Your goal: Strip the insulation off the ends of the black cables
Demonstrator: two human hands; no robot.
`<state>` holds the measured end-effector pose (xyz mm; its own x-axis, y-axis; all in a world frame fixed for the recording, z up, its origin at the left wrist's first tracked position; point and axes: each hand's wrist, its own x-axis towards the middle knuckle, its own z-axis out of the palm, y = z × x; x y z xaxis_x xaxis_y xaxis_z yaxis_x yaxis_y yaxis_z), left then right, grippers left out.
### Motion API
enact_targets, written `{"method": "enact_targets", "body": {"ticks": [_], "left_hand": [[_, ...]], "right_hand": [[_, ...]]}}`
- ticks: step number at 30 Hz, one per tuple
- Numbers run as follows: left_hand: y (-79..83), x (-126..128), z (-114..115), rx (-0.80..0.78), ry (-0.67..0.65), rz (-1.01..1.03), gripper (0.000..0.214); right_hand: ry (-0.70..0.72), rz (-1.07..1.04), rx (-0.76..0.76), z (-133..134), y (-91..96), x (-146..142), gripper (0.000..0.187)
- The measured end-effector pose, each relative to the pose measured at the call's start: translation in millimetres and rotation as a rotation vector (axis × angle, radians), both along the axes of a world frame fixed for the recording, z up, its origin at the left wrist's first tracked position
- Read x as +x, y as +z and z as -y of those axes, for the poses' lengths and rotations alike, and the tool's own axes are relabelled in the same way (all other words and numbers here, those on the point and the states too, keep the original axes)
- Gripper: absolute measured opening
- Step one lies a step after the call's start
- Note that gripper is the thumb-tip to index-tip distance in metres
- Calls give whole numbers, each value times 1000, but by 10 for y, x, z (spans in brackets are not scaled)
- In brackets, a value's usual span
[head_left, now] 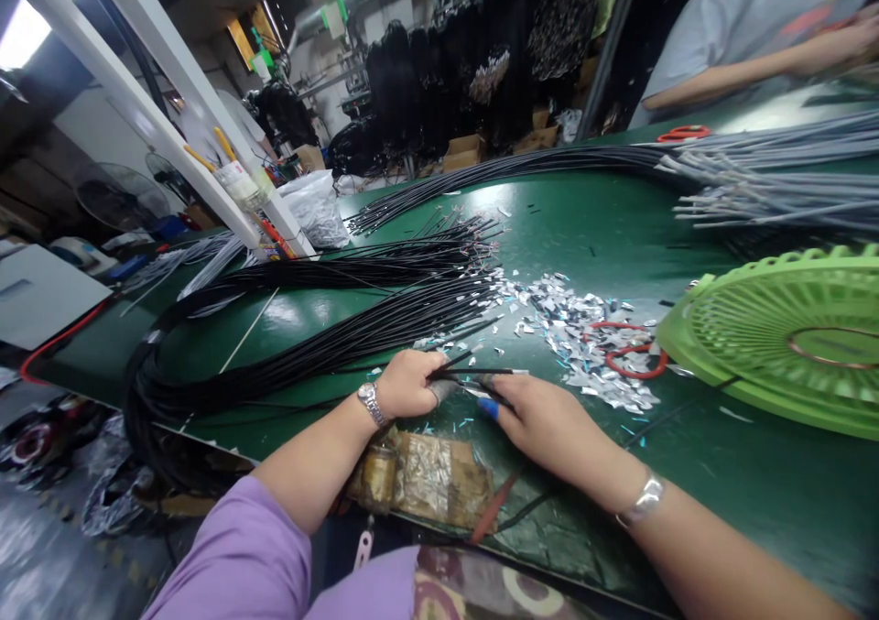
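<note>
- The left hand has its fingers closed around a black cable; whether they grip more than one strand I cannot tell.
- The right hand, one digit tipped with a blue cover, pinches the same cable close to its pale end.
- This cable lies across the gap between the hands, just in from the near edge of the desk.
- It should be light and bendy with some spring, its jacket smooth and perhaps slippery; the tip is probably the delicate part, so the best hold looks to be on the black jacket just behind it.
- One taped pad sits at the near edge, below the hands.
- Beyond the hands: one heap of silvery scraps, too many to count, and one red-handled tool on it.
- Two black bundles point their ends toward the scraps; one more runs along the far edge.
- Toward the right edge: one green fan and one spread of grey cables.
</note>
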<state>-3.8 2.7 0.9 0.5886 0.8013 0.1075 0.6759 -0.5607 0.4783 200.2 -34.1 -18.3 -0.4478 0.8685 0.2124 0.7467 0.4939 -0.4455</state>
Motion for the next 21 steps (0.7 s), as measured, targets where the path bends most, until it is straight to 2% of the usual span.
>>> {"method": "enact_targets", "body": {"ticks": [6,10,17,21], "left_hand": [[-20,-11,-13,-10,9,-13,16],[-17,-14,-28,-59,15,48,17],[-5,-11,-75,-308,-17,299,20],[-4,-1,-75,-383,-4,361,26]], "right_hand": [[5,39,33,21,37,-15,18],[7,62,20,23,69,-21,16],[26,27,-2,16,98,-10,18],[37,5,6,14,84,-1,20]]}}
